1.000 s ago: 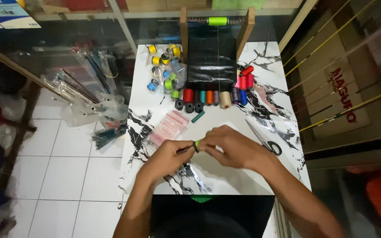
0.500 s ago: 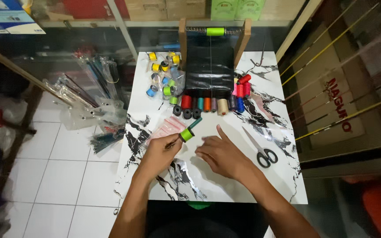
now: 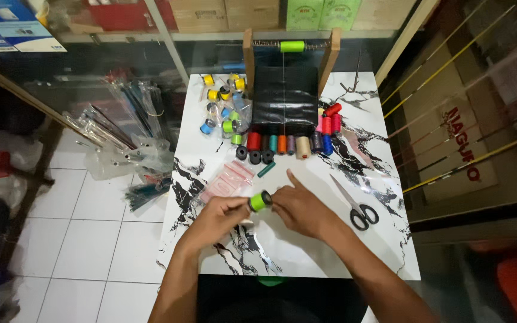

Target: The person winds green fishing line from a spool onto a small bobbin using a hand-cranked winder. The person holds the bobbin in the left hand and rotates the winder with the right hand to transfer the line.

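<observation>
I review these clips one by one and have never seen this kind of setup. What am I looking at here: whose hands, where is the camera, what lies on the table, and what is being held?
There is no machine: a person works with two bare hands, and the single picture comes from a camera on their head, looking down. The left hand and right hand meet over a marble-patterned table and together hold a small green spool with a black end. On the table lie scissors, a clear packet with pink contents, a row of coloured thread spools, and a heap of small yellow, blue and green spools. At the far edge stands a wooden frame carrying a bright green spool on a rod, with black material beneath it.
</observation>
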